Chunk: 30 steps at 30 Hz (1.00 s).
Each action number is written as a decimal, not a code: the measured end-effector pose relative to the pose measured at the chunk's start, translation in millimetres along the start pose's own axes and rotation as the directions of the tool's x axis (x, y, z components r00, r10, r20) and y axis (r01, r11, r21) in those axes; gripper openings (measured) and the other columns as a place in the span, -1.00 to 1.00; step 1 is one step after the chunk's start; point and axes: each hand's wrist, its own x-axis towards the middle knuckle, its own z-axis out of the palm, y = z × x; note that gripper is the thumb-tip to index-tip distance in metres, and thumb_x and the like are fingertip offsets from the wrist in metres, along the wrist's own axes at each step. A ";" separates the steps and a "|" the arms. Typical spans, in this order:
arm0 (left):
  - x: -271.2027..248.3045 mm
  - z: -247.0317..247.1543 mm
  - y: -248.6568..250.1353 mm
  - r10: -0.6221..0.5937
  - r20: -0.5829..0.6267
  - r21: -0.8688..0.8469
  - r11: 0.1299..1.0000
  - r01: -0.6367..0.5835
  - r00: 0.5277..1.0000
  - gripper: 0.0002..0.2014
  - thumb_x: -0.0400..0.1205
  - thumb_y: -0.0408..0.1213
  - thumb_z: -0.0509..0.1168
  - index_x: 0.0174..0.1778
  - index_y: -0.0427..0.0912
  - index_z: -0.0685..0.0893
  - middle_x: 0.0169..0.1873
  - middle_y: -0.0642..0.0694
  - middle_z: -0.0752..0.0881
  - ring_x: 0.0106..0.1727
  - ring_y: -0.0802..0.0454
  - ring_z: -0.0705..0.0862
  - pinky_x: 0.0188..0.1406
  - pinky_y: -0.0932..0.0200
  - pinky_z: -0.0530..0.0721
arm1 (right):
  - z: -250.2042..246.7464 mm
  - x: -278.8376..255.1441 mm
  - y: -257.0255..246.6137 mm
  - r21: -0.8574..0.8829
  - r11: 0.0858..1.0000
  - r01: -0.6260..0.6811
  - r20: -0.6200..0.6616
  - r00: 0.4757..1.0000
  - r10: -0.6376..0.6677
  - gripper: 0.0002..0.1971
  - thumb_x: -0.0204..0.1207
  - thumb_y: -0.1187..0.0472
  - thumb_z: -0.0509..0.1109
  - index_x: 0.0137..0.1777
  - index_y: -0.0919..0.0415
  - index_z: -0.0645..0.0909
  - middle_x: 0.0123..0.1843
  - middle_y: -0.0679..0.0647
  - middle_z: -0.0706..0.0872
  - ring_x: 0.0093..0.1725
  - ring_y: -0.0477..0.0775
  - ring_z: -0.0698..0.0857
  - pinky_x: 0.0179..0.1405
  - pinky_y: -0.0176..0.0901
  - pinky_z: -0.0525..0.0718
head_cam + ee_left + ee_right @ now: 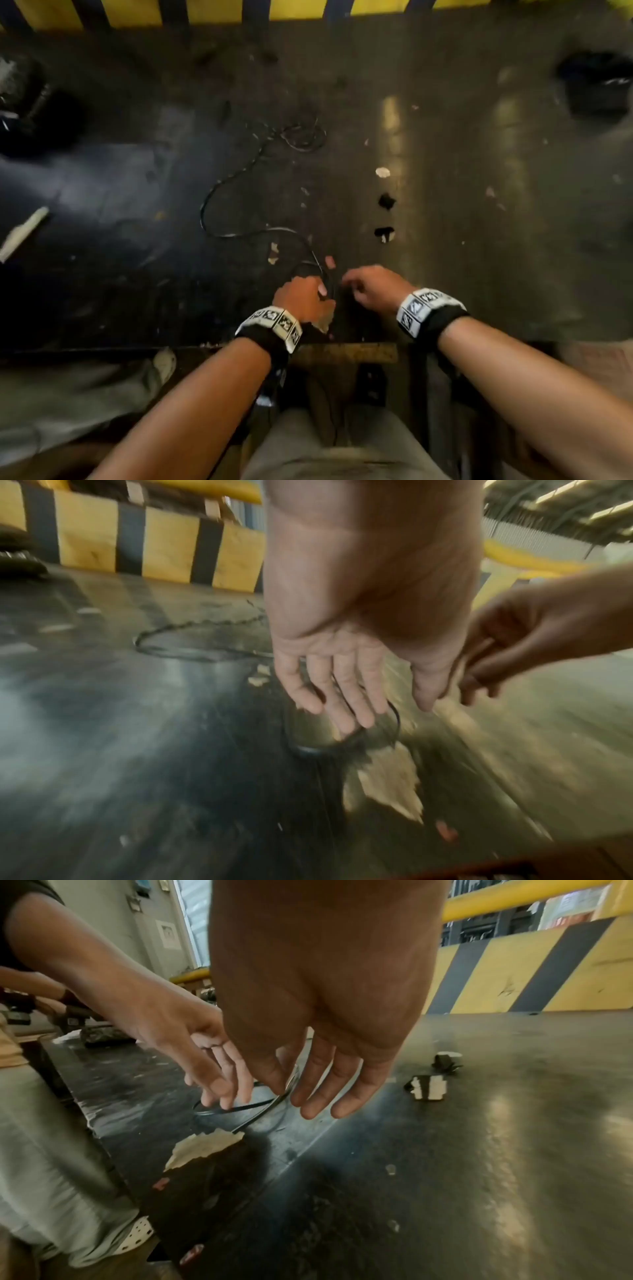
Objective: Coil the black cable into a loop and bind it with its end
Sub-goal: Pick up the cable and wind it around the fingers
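Observation:
A thin black cable (202, 212) snakes over the dark table (445, 240) from a tangle at the back to my hands near the front edge. Its near end forms a small loop (308, 749) on the surface. My left hand (301, 294) hangs over that loop with straight fingers (342, 696) whose tips touch it (222, 1102). My right hand (370, 286) is just right of it. A strand (267, 1110) rises off the table between the right hand's thumb and forefinger (308, 1085), which pinch it lightly.
Two small black-and-white scraps (385, 233) (428, 1088) lie right of the hands. A torn pale patch (325, 322) (202, 1148) marks the front edge. A yellow-and-black barrier (205, 10) closes the back. Dark clutter sits far left (27, 113) and far right (596, 85). Someone's light trousers (34, 1123) stand left.

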 end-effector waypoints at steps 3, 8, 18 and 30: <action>4.7 13.0 7.4 -0.030 -0.049 0.039 0.999 0.032 0.998 -0.59 0.44 0.29 0.40 0.03 0.10 0.68 0.02 -0.02 0.80 0.10 -0.11 0.77 0.16 -0.11 0.73 | 2.5 10.1 -4.0 0.013 1.000 0.021 0.017 1.000 -0.021 -0.61 0.53 0.16 0.36 0.35 -0.09 0.67 0.30 0.09 0.80 0.29 0.27 0.76 0.23 0.09 0.74; 2.1 20.7 18.6 -0.042 -0.123 0.037 0.998 0.047 0.992 -0.80 0.60 -0.01 0.35 0.02 0.00 0.77 -0.01 -0.16 0.84 0.06 -0.25 0.80 0.10 -0.12 0.77 | 7.2 13.0 -2.0 0.044 0.999 -0.012 0.040 0.999 0.010 -0.58 0.58 0.21 0.31 0.41 -0.06 0.65 0.29 0.10 0.80 0.31 0.24 0.75 0.28 0.12 0.72; -25.0 -39.4 19.4 0.190 0.006 -0.463 0.871 -0.166 0.982 -0.93 0.73 -0.24 0.30 -0.01 -0.09 0.69 -0.12 -0.03 0.81 -0.13 0.18 0.79 -0.10 0.23 0.68 | -40.9 25.0 -9.1 0.007 0.988 0.154 0.032 0.988 -0.154 -0.67 0.69 0.07 0.35 0.42 -0.10 0.69 0.30 0.02 0.80 0.27 0.09 0.76 0.27 0.02 0.72; -71.7 -109.4 51.2 0.308 0.000 -0.817 0.549 -0.177 0.952 -0.61 0.84 -0.09 0.08 0.19 -0.24 0.75 0.09 -0.18 0.84 0.11 -0.08 0.78 0.18 0.00 0.68 | -126.1 36.5 -45.3 -0.065 0.839 0.541 -0.222 0.811 -0.541 -0.73 0.60 0.24 0.53 0.25 -0.04 0.81 0.12 -0.04 0.84 0.07 -0.02 0.83 0.12 -0.02 0.81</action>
